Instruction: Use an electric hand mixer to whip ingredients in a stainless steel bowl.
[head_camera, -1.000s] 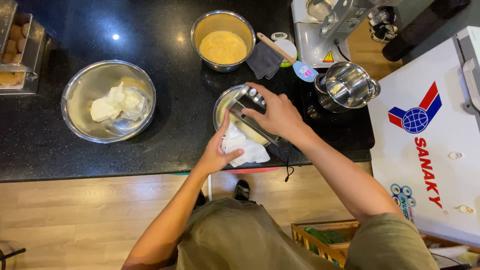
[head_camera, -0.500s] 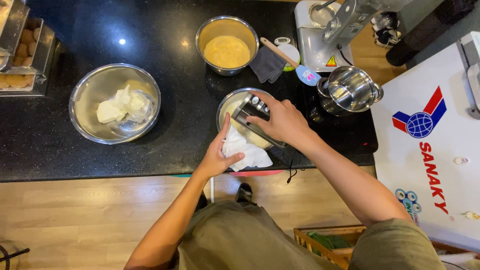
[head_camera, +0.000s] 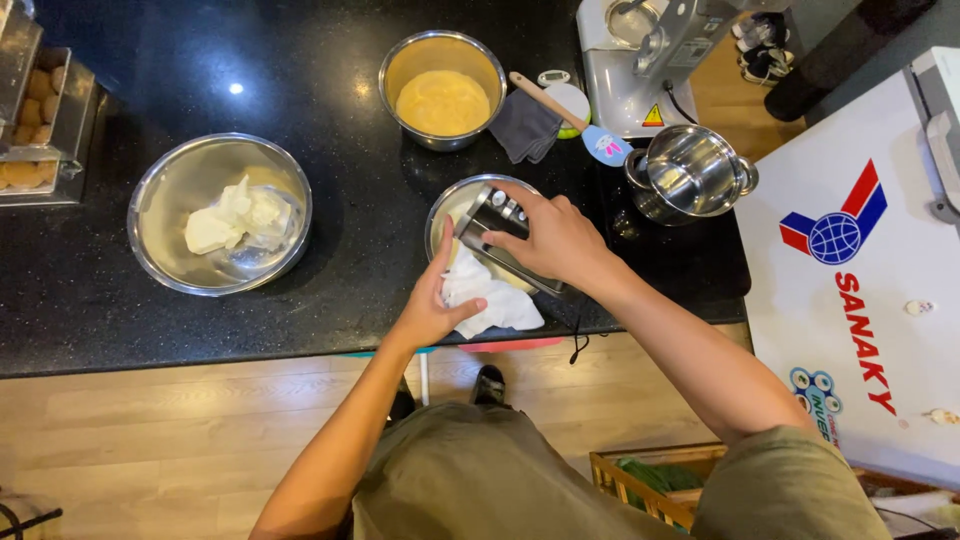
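Right hand (head_camera: 555, 240) clamped on hand mixer (head_camera: 497, 225) over steel bowl (head_camera: 445, 205); left hand (head_camera: 430, 305) fingers closed on white cloth (head_camera: 490, 300) at bowl's near edge.

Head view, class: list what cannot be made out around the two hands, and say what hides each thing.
- Contents of the small bowl: hidden by the hand mixer and right hand.
- Mixer's beaters: hidden beneath its body.
- What the left hand presses under the white cloth: covered by that cloth.
- Tray of brown pieces: cut off by the left edge.
- Stand mixer: cut off by the top edge.
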